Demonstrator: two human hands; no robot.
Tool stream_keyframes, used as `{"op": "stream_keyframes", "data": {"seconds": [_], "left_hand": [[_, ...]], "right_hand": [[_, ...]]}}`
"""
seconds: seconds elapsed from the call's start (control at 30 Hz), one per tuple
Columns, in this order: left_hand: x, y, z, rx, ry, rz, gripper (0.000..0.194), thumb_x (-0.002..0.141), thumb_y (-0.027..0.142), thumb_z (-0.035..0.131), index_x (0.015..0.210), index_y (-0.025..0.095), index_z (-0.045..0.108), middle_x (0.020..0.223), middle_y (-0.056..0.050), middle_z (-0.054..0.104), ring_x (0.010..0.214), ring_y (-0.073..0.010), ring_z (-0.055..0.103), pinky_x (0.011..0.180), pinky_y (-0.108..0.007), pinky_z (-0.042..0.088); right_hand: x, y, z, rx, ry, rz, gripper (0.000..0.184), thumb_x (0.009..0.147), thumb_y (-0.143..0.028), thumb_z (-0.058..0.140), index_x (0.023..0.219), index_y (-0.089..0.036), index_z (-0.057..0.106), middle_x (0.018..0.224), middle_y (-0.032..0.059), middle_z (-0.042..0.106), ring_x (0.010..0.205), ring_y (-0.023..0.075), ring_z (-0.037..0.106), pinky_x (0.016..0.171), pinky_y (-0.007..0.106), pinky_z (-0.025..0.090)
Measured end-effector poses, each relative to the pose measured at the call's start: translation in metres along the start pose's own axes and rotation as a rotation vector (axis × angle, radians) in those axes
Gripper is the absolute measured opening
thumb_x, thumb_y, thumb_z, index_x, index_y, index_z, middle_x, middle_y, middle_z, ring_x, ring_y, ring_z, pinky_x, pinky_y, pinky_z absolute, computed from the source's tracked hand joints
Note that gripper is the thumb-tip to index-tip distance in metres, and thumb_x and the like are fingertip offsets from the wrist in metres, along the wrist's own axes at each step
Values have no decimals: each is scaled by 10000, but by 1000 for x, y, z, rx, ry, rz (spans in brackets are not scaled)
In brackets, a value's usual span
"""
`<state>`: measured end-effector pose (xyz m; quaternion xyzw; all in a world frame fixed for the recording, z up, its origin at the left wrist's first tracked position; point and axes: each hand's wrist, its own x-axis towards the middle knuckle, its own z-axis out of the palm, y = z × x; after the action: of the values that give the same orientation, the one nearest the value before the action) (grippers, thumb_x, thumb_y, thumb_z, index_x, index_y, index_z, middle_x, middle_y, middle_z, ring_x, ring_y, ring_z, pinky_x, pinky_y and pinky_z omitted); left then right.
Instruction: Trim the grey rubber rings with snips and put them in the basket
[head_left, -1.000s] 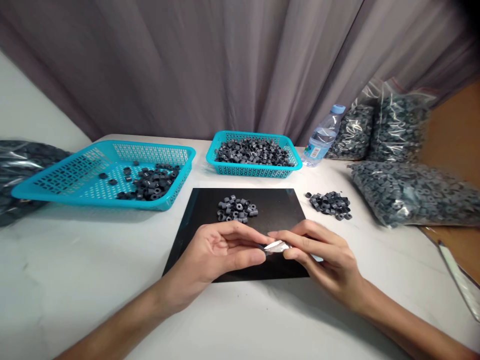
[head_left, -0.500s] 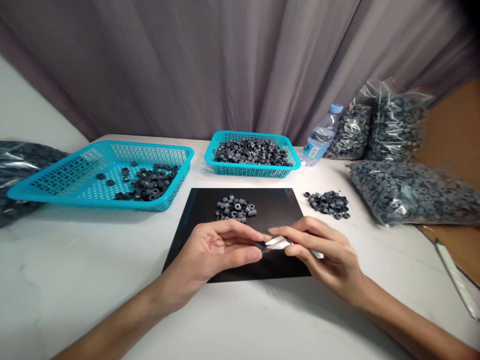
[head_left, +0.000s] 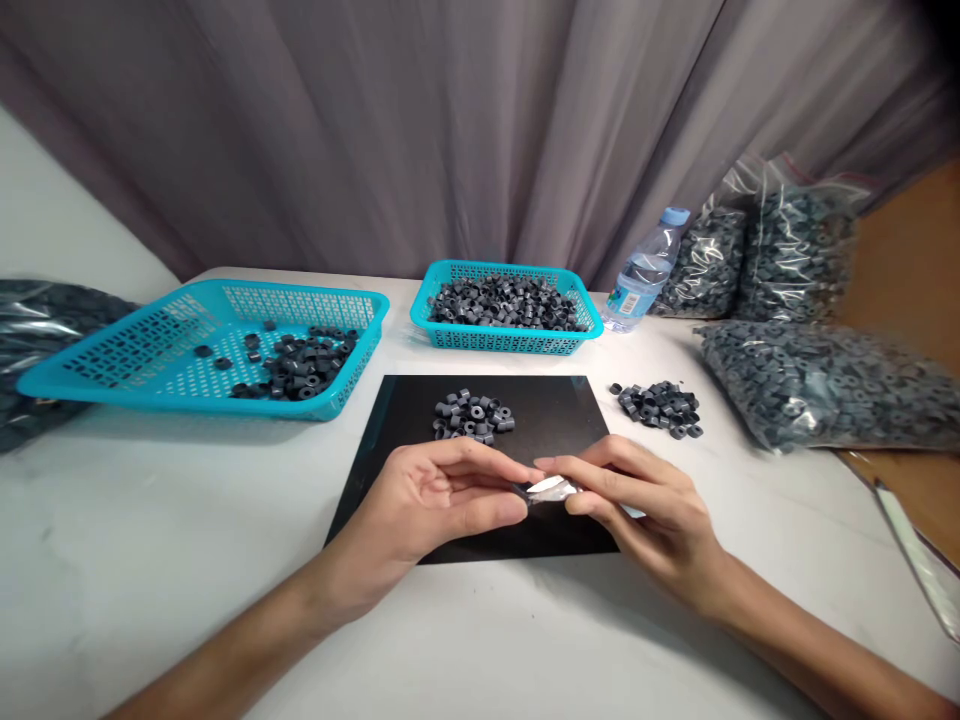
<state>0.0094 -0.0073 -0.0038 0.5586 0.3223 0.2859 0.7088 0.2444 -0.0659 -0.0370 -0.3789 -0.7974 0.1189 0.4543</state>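
Observation:
My left hand (head_left: 435, 500) pinches a small dark grey ring (head_left: 523, 490) between thumb and fingers over the near edge of a black mat (head_left: 555, 410). My right hand (head_left: 645, 505) grips a small blade (head_left: 551, 487) whose pale tip touches that ring. A little heap of grey rings (head_left: 472, 416) lies on the mat just beyond my hands. A second small heap of rings (head_left: 660, 408) rests on the white table to the right of the mat.
A large teal basket (head_left: 150, 340) with some rings stands at the left. A smaller teal basket (head_left: 506, 340), full of rings, is behind the mat. A water bottle (head_left: 645, 270) and several clear bags of rings (head_left: 817, 385) crowd the right. A dark bag (head_left: 30, 330) lies far left.
Both hands stay together over the mat's near edge; the blade tip shifts slightly against the ring. Nothing else has moved.

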Motion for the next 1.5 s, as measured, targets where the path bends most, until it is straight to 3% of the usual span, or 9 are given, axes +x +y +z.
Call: {"op": "stream_keyframes", "data": {"seconds": [0.53,0.73,1.0,1.5], "left_hand": [[-1,2,1,49,34,15,154,779,247,855,927,228,816,1043,-52,818,1001,-203,762,892,-253,597],[-1,4,3,17,66,59,144,761,204,864,892,197,805,1019,-66,822,995,-223,769,899,-285,614],[-1,1,3,18,78,92,146,755,202,873,885,212,808,991,-37,821,937,-183,773,859,-233,618],[-1,-1,6,26,87,82,143,739,195,882,841,195,782,968,-36,812,939,-191,767,853,-249,623]], "right_hand": [[2,-3,0,-34,23,-10,261,1020,-161,569,1246,-164,699,864,60,666,731,158,603,646,298,494],[1,-3,-1,-19,75,-13,264,1000,-123,591,1238,-158,699,959,91,712,775,161,630,668,292,506],[0,-3,0,-31,62,-28,305,1008,-148,584,1293,-184,685,920,77,700,757,168,630,653,299,508],[0,-5,2,-48,62,-23,302,1020,-180,569,1297,-184,690,908,82,716,734,173,634,637,304,517]]}}
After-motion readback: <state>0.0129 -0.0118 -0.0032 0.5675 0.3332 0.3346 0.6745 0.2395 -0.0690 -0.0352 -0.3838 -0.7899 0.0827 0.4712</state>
